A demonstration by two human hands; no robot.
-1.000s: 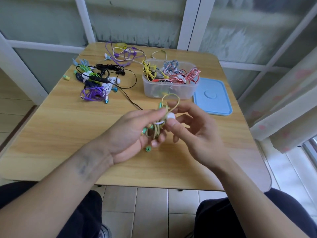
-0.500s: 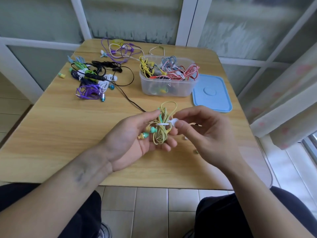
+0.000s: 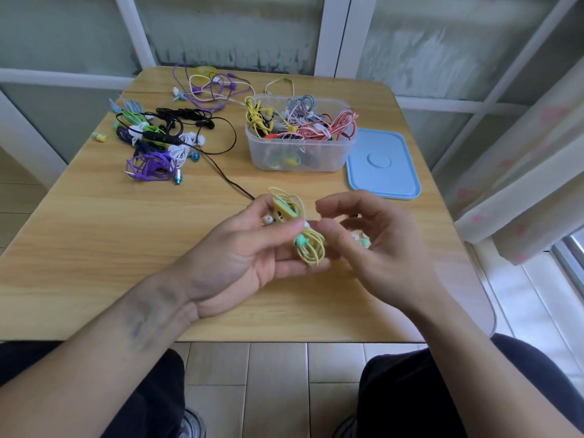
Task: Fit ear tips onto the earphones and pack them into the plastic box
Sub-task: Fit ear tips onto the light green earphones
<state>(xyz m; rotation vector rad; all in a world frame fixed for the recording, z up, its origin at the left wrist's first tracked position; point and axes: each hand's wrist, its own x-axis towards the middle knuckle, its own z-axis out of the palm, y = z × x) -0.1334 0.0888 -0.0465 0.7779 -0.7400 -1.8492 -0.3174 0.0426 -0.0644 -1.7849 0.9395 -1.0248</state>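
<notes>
Earphones, a yellow coiled bundle with teal earbuds, sit at centre frame above the wooden table, gripped by the left hand with thumb and fingers curled round the coil. Compared with 0.5 s ago, the bundle has turned in the grip: a flat yellow-and-teal piece now shows at its top, and 1 teal earbud points left at mid-coil. The right hand has moved slightly off the bundle; its fingers are curled, with thumb and forefinger pinching near a small white part at the coil's right edge. Whether that part is an ear tip cannot be determined. Teal and white items lie within the right palm, mostly hidden by the fingers. The plastic box, upper centre, holds yellow, red-white and blue-grey cables. Its blue lid lies flat just beside it on the right. A loose pile of earphones in purple, black, green and white occupies the upper left, with 1 black cable running toward the left hand.
</notes>
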